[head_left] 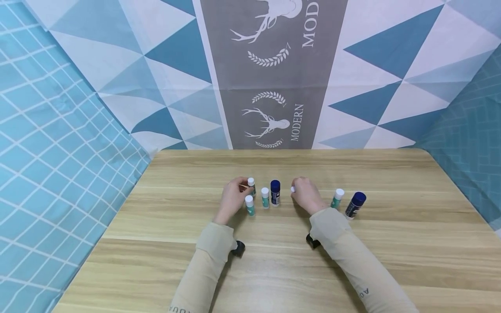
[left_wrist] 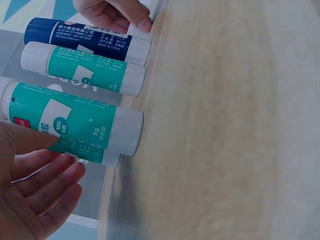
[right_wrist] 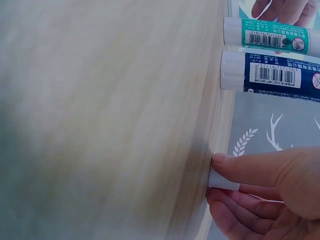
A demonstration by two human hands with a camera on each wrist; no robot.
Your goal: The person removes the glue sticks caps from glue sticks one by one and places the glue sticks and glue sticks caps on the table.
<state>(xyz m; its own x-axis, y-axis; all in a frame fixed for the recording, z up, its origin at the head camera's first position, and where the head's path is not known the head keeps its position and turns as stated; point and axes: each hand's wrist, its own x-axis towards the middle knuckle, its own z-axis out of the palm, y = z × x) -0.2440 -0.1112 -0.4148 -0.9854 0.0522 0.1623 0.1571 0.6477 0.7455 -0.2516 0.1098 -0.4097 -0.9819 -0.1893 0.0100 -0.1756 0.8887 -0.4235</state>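
Observation:
In the head view my left hand (head_left: 233, 195) has thumb and fingers around a small green-and-white glue stick (head_left: 251, 181) standing at the back. A second green glue stick (head_left: 249, 206) stands just in front of it and covers most of it in the left wrist view. To the right are another green glue stick (head_left: 265, 198) and a blue glue stick (head_left: 275, 194). My right hand (head_left: 307, 194) pinches a short white cylindrical piece (right_wrist: 223, 180) between thumb and fingers, close to the tabletop. The fingers hide part of that piece.
Right of my right forearm stand one more green glue stick (head_left: 337, 198), partly behind the sleeve, and a blue glue stick (head_left: 355, 205). The wooden table (head_left: 274, 278) ends at a patterned cloth backdrop (head_left: 270, 87). Blue-green cloth hangs at both sides.

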